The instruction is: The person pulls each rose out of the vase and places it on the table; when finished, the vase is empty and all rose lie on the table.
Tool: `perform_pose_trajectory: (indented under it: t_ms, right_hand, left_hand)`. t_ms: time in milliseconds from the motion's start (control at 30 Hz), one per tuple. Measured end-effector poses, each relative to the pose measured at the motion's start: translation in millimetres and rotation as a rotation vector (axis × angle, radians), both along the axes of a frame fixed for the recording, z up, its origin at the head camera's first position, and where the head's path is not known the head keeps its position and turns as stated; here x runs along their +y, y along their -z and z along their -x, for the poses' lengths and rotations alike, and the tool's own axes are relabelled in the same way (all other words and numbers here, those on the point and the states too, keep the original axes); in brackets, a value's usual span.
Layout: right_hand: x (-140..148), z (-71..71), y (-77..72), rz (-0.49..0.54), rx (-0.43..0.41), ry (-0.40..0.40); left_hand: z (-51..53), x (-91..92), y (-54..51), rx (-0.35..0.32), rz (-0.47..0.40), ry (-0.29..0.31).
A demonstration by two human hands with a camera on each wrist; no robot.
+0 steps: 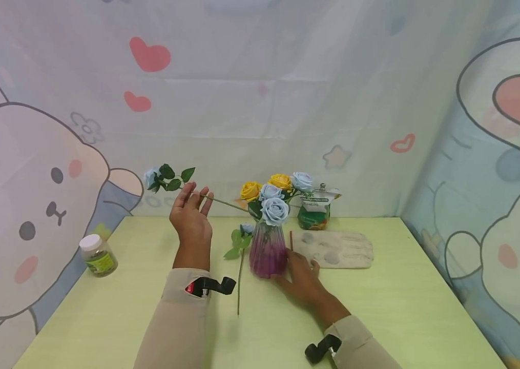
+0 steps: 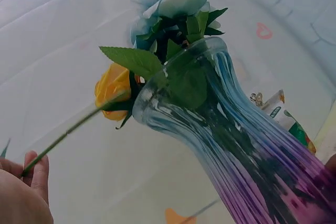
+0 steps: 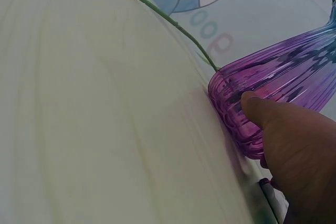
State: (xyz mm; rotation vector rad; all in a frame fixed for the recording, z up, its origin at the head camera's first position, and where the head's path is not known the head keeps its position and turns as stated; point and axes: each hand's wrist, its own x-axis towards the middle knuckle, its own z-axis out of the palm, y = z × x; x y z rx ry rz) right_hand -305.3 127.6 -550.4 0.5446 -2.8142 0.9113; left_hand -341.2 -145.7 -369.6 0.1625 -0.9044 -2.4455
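My left hand (image 1: 192, 220) pinches the stem of a blue artificial rose (image 1: 151, 178) between thumb and fingers. That rose's bloom points left, while its bare stem end reaches the vase's rim; in the left wrist view the stem (image 2: 68, 131) crosses before a yellow rose (image 2: 113, 90). Low on the ribbed purple glass vase (image 1: 268, 251), my right hand (image 1: 306, 279) grips the side, its thumb (image 3: 254, 106) showing in the right wrist view. Blue roses (image 1: 275, 210) and yellow roses (image 1: 280, 181) stand in the vase. Another blue rose (image 1: 247, 229) lies on the table, left of the vase.
Behind the vase to the right stands a green packet (image 1: 313, 218) with a metal clip. In front of it lies a pale flat cloth item (image 1: 345, 249), resembling a folded glove. A white-lidded jar (image 1: 99, 257) sits near the table's left edge. A printed curtain hangs behind.
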Motion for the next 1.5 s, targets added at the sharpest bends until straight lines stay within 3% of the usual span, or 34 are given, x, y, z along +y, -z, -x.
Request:
perform_pose_trajectory:
  t_ms: [200,367,567,633,733,900,1000,1133,1267,1500]
  right_hand:
    - [-0.3,-3.3,-1.8,0.023,-0.016,-0.009]
    - [0.2,-2.7,-1.4,0.011,-0.019,-0.009]
    - [1.3,-0.3,-0.5,0.019,-0.022,-0.011]
    - [0.9,0.3,0.1,0.021,-0.011,-0.011]
    - [0.0,1.2,1.3,0.018,0.0,-0.012]
    - [-0.3,2.0,2.7,0.014,0.0,-0.015]
    - [0.4,3.0,3.3,0.011,0.005,-0.011]
    - [1.0,4.1,3.4,-0.001,0.006,-0.002]
    - [1.2,3.7,3.0,-0.001,-0.005,0.0]
    - [1.1,4.3,5.3,-0.003,0.022,0.004]
  left_hand:
    - [-0.5,-3.5,11.5,-0.056,-0.007,0.053]
    - [-2.9,-7.1,19.5,-0.053,-0.006,0.109]
    - [-2.0,-11.6,28.7,-0.095,0.028,0.111]
    - [-4.0,-14.1,33.5,-0.13,0.093,0.126]
    - [-7.1,-21.3,42.7,-0.215,0.256,0.172]
    - [-11.0,-37.7,58.2,-0.352,0.565,0.318]
    - [-13.0,-45.5,66.2,-0.393,0.709,0.41]
    - [-15.8,-50.9,75.6,-0.438,0.864,0.472]
    - [-18.9,-53.3,84.9,-0.439,0.955,0.496]
    - [-22.3,-58.3,101.5,-0.357,1.009,0.59]
